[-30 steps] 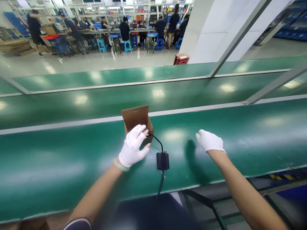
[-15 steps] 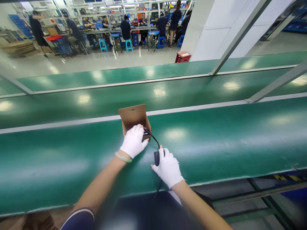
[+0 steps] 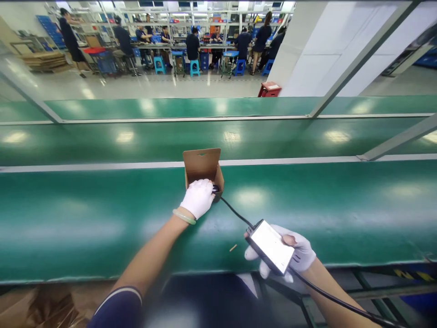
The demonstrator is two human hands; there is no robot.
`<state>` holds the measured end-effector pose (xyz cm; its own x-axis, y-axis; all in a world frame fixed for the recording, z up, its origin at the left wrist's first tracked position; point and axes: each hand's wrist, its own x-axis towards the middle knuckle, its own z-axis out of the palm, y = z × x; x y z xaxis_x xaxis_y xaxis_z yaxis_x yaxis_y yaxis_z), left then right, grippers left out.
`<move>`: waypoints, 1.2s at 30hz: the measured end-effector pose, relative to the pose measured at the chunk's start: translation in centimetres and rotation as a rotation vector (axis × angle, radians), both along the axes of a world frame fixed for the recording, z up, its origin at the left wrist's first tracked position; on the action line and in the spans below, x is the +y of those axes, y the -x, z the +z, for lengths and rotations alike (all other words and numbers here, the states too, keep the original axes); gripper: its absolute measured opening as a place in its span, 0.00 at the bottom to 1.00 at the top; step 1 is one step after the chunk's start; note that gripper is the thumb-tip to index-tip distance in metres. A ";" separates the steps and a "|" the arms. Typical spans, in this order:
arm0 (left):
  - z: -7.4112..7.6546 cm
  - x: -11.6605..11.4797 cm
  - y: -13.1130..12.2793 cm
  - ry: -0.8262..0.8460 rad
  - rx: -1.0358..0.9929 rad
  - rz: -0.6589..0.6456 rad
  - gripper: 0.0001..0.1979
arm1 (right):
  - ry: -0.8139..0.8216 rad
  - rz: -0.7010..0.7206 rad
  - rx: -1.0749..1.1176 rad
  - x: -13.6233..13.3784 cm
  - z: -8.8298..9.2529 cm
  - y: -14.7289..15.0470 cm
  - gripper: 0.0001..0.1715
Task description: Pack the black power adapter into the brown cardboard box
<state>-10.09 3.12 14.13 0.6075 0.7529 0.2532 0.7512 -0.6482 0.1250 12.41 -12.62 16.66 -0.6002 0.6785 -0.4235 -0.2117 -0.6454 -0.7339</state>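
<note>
The adapter (image 3: 271,246) lies flat in the right hand (image 3: 290,255), fingers clamped around it, at five o'clock from the box (image 3: 204,171), whose open mouth the left hand (image 3: 198,198) covers, closed on a plug, cable (image 3: 235,212) running between them above the green worktop (image 3: 102,218).
</note>
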 end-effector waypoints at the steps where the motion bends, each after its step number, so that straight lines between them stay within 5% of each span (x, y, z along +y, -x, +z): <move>1: 0.0 -0.1 0.0 0.006 -0.001 -0.003 0.16 | -0.074 -0.035 -0.046 0.6 0.7 0.5 0.48; 7: 0.2 -0.8 -0.2 0.053 -0.016 0.020 0.28 | -0.755 -0.410 -0.419 8.7 5.1 4.9 0.38; 12: 0.5 -1.0 -0.1 0.063 -0.022 0.028 0.27 | -1.018 -0.725 -0.995 13.1 3.7 6.9 0.29; 14: 0.5 -1.0 -0.3 0.058 -0.023 0.026 0.24 | -1.182 -0.608 -1.351 13.3 2.9 7.4 0.26; 17: 0.1 -0.9 -0.7 0.053 -0.014 0.021 0.19 | -1.394 -0.136 -1.694 13.2 3.1 9.0 0.21; 21: -0.8 -1.4 -0.6 0.046 -0.016 0.033 0.19 | -1.315 0.358 -1.933 14.6 4.7 12.3 0.17; 24: -0.9 -2.4 0.6 0.032 -0.118 0.052 0.24 | -1.241 0.502 -1.911 16.7 5.2 13.7 0.14; 30: -0.9 -3.6 2.1 -0.039 -0.090 0.042 0.11 | -1.147 0.648 -1.868 19.8 3.4 13.5 0.16; 36: -1.9 -3.1 1.5 -0.166 -0.093 0.056 0.08 | -1.198 0.648 -1.842 18.6 3.6 12.2 0.14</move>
